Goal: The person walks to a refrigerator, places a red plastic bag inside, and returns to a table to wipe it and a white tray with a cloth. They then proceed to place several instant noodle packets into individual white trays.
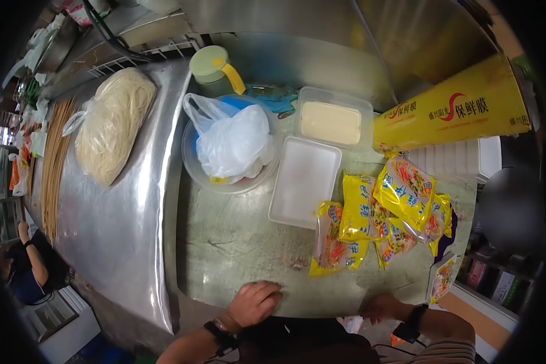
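Head view: the frame's rim is cut off in black, and at far right a grey round patch is blurred beyond naming. The right hand (382,308) is sunk in shadow at the table's front edge; whether anything is gripped by it cannot be told. The left hand (258,302) is laid on the table (236,246), fingers loosely bent, unclamped. The hands are set well apart. Yellow packets (406,188) are piled at the table's right, nearest the right hand; the lower ones are partly covered by those on top.

Containers: in the round clear tub (194,167), a knotted-looking white bag (233,142) is held, its contents veiled by the plastic. A pale slab (330,121) is contained in the rectangular clear box (365,112). Just beside it, the white tray (305,182) is placed, its floor exposed. White containers (443,159) are partly hidden by the yellow carton (452,112). On the steel counter (121,224), noodle-like strands are enclosed in a clear bag (115,124).
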The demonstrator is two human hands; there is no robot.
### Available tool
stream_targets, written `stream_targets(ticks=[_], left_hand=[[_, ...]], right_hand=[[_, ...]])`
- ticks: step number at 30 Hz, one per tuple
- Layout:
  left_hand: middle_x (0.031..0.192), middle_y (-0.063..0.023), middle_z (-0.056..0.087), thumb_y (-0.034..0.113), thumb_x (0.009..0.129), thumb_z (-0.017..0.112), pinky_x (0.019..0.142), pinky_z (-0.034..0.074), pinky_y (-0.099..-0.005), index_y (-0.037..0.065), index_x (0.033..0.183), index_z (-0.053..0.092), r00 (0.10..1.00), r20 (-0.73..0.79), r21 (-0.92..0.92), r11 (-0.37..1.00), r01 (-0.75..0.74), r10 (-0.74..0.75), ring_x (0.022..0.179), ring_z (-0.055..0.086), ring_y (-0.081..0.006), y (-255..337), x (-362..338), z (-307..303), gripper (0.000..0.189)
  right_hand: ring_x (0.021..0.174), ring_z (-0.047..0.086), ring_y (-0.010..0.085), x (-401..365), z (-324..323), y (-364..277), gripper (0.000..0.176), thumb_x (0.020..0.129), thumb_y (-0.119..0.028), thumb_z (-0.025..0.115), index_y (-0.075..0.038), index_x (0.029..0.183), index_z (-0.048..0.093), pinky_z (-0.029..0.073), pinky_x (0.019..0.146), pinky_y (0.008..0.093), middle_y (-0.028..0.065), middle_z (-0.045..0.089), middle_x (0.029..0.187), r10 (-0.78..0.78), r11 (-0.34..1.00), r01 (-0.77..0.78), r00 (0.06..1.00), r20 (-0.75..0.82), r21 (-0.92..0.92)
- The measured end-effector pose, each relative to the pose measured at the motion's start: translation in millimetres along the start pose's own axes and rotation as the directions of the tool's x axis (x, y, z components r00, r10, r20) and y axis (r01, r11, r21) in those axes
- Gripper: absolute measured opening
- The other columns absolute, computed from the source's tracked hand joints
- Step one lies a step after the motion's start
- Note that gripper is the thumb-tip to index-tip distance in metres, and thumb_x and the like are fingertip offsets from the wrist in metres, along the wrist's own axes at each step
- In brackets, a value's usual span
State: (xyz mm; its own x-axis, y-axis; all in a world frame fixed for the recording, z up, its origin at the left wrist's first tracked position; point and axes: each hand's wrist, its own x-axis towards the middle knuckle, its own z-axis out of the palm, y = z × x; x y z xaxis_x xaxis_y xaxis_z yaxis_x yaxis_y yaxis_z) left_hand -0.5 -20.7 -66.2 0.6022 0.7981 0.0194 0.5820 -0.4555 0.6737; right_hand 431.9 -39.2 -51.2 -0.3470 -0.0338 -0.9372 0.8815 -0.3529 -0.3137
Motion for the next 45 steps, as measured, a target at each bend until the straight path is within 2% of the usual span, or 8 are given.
stream_targets(ticks=[6,8,17,23,33,36,40,45], left_hand=[[0.118,-0.0047,0.062,0.016,0.074,0.074,0.088,0.047,-0.04,0.014,0.103,0.066,1.0,0.024,-0.001,1.0,-0.009,0.009,0.107,0.061,-0.0263,0,-2,8,0.03],[0.124,-0.0209,0.057,0.028,0.093,0.062,0.092,0.046,-0.0504,0.001,0.116,0.06,0.997,-0.046,0.065,0.996,-0.062,0.065,0.109,0.058,-0.0404,0,-8,14,0.036],[0.108,-0.0143,0.062,0.01,0.081,0.072,0.084,0.05,-0.0455,0.007,0.102,0.064,0.981,-0.163,0.088,0.992,-0.09,0.104,0.098,0.061,-0.0344,14,2,8,0.022],[0.118,-0.0079,0.062,0.014,0.079,0.07,0.093,0.044,-0.0441,0.01,0.103,0.063,0.991,-0.116,0.202,0.978,-0.047,0.072,0.109,0.058,-0.0314,14,-8,15,0.025],[0.112,-0.0086,0.064,0.011,0.079,0.069,0.093,0.044,-0.0448,0.009,0.099,0.063,0.961,-0.248,0.26,0.964,-0.052,0.119,0.106,0.059,-0.0338,22,-10,26,0.021],[0.115,-0.0125,0.062,0.01,0.08,0.07,0.087,0.049,-0.0428,0.006,0.106,0.061,0.955,-0.293,0.168,0.986,-0.001,0.051,0.105,0.06,-0.0326,21,2,30,0.028],[0.139,-0.0163,0.048,0.013,0.09,0.07,0.081,0.056,-0.033,0.004,0.148,0.032,0.877,-0.343,-0.449,0.879,0.162,-0.336,0.109,0.06,-0.0226,46,57,28,0.071],[0.138,-0.0189,0.048,0.01,0.092,0.069,0.089,0.054,-0.0324,0.003,0.152,0.023,0.826,-0.218,-0.762,0.62,0.188,-0.519,0.116,0.058,-0.022,69,132,35,0.076]], right_hand=[[0.063,0.07,0.012,11,9,24,0.041,0.097,-0.043,0.05,-0.015,0.079,0.074,0.054,0.063,0.0281,-0.0011,0.07,0.067,-0.172,0.982,0.17,0.985,-0.029,-0.079],[0.063,0.069,0.0116,7,8,23,0.036,0.098,-0.04,0.052,-0.016,0.086,0.075,0.053,0.061,0.0264,-0.0015,0.071,0.069,-0.202,0.974,0.194,0.977,-0.067,-0.116],[0.061,0.067,0.0098,8,14,19,0.037,0.097,-0.044,0.059,-0.012,0.089,0.076,0.054,0.061,0.0248,-0.001,0.07,0.069,-0.13,0.985,0.113,0.983,-0.129,-0.134],[0.053,0.062,0.0101,4,25,25,0.04,0.098,-0.042,0.059,-0.006,0.085,0.07,0.05,0.053,0.0261,0.0022,0.069,0.066,-0.253,0.953,0.282,0.941,-0.227,0.107],[0.048,0.058,0.0096,-1,43,32,0.028,0.097,-0.03,0.06,-0.005,0.086,0.067,0.046,0.048,0.0253,0.0023,0.069,0.067,-0.414,0.87,0.492,0.763,-0.497,0.03],[0.048,0.057,0.0087,-2,52,37,0.025,0.097,-0.028,0.061,-0.005,0.089,0.067,0.045,0.047,0.0243,0.0022,0.069,0.067,-0.437,0.832,0.554,0.681,-0.588,0.023],[0.048,0.058,0.0077,4,55,36,0.022,0.097,-0.027,0.063,-0.005,0.093,0.067,0.045,0.046,0.023,0.0015,0.068,0.068,-0.433,0.78,0.62,0.633,-0.642,0.086],[0.051,0.058,0.0072,8,59,43,0.021,0.097,-0.027,0.063,-0.007,0.099,0.067,0.046,0.049,0.0223,0.0009,0.069,0.071,-0.434,0.743,0.663,0.582,-0.688,0.092]])
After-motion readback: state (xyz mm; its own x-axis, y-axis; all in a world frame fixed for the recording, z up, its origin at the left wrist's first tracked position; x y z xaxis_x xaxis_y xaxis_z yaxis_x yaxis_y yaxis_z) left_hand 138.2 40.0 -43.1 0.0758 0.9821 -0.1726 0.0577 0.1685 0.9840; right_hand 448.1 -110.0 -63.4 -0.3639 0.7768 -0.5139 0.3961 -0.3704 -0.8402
